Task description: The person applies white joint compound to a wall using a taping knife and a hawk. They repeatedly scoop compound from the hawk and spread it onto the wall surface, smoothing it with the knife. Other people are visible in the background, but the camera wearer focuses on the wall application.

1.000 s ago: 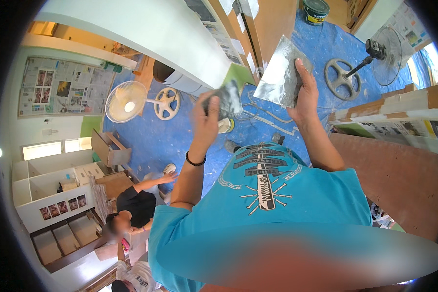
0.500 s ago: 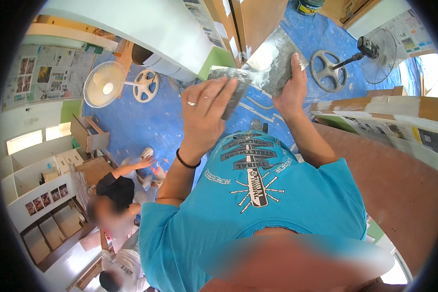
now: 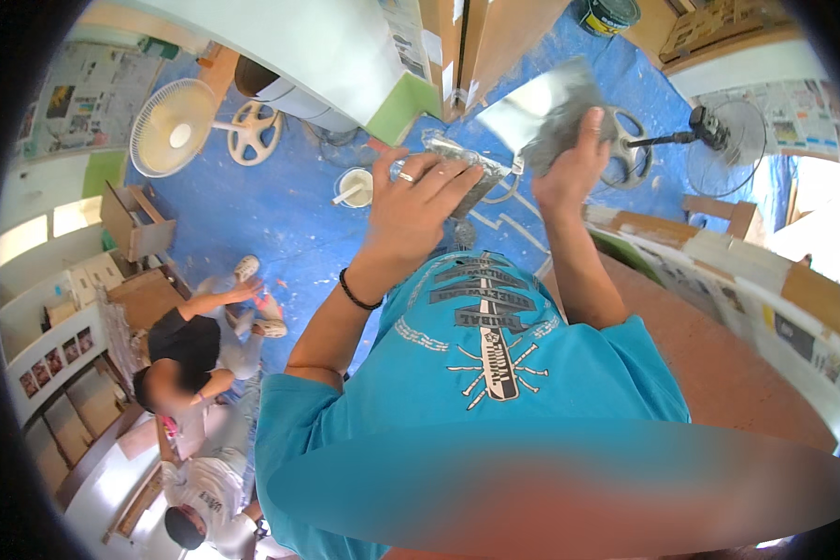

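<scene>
My left hand (image 3: 415, 210), with a ring and a dark bead bracelet, is closed around a wide putty knife (image 3: 481, 193). White and grey paste coats its blade; the handle is hidden in the palm. To the right, my right hand (image 3: 574, 173) grips a flat metal plate (image 3: 560, 117) by its near edge, thumb on top and fingers beneath. Grey smears cover the plate's right part, while its left part shines brightly. A small gap separates the blade from the plate. Left of my left hand, a white bucket (image 3: 368, 189) of pale paste with a stick stands on the floor.
Blue sheeting (image 3: 294, 219) covers the floor. A cream fan (image 3: 171, 129) stands left, a dark fan (image 3: 719, 131) right. Ahead are a white panel (image 3: 317, 56) and a brown cabinet edge (image 3: 495, 47). Two people (image 3: 191, 350) sit low at left. A dark tub (image 3: 609, 14) stands far off.
The putty knife has come off the plate, leaving a gap. The plate has moved right and tilted. The view has shifted, bringing the white bucket into sight.
</scene>
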Action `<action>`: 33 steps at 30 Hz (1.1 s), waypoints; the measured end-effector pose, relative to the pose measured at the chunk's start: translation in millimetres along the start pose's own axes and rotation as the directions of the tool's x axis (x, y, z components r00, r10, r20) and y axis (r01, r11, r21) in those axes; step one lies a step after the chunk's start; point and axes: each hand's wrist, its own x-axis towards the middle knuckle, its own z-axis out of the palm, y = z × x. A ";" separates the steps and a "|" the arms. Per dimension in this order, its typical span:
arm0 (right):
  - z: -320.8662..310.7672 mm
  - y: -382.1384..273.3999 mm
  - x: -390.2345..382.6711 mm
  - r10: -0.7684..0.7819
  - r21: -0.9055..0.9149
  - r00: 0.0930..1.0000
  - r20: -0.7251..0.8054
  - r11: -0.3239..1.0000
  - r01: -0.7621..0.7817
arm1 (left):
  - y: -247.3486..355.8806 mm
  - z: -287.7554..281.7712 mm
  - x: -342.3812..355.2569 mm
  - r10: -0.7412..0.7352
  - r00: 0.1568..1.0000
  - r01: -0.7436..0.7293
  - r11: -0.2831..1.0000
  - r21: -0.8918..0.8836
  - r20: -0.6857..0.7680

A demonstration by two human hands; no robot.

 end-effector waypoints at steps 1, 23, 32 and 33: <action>3.0 -0.9 14.5 0.054 0.067 0.997 0.049 0.996 -0.057 | -19.3 4.6 -3.2 -0.024 1.000 0.022 0.994 -0.108 -0.018; -32.5 -36.2 206.6 0.489 -0.318 0.772 0.406 0.868 -0.382 | -184.7 313.4 123.2 -0.841 0.278 0.337 0.537 -0.773 -0.464; -34.4 -51.8 217.5 0.466 -0.362 0.806 0.365 0.868 -0.339 | -190.0 345.8 151.9 -0.829 0.201 0.407 0.555 -0.725 -0.522; -36.1 -52.3 217.8 0.461 -0.369 0.821 0.338 0.867 -0.335 | -190.9 348.6 156.0 -0.827 0.195 0.402 0.558 -0.726 -0.527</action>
